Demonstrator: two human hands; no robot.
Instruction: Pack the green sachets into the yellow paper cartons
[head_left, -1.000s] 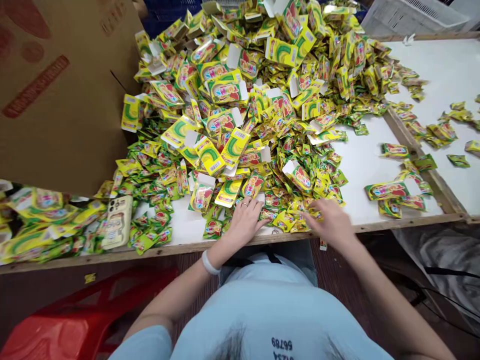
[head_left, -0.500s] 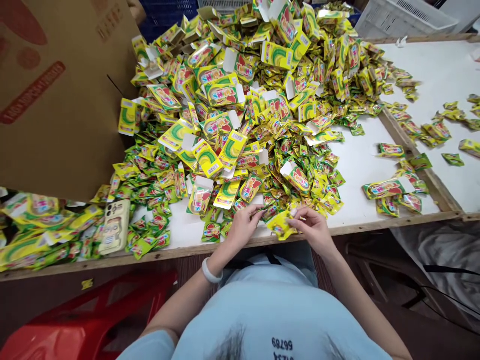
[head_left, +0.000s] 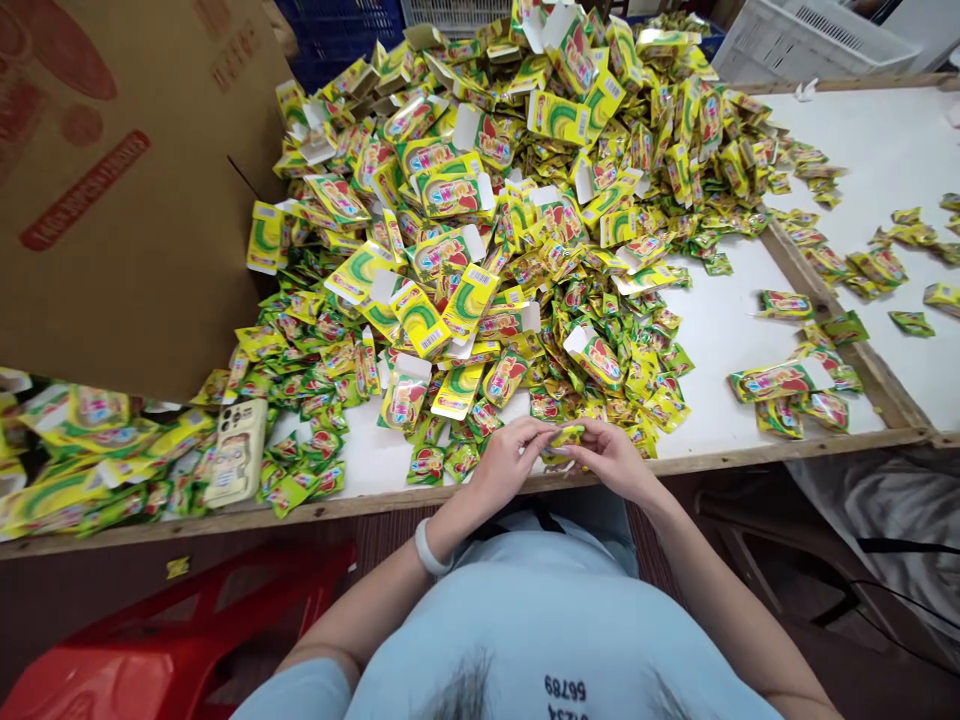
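A packet [head_left: 568,437] is pinched by the left hand [head_left: 514,457] and right hand [head_left: 616,457]; "56789" can be read upside down on the shirt [head_left: 517,625].

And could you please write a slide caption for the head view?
Left hand and right hand hold yellow-green packaging at the table edge, before a heap of small cartons and packets.

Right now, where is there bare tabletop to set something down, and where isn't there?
The widest patches are at right: one between the heap and the wooden divider, another beyond the divider, behind the loose packets. A small patch lies left of the left hand, between two clusters of green packets. Crowded: across the heap and around the phone.
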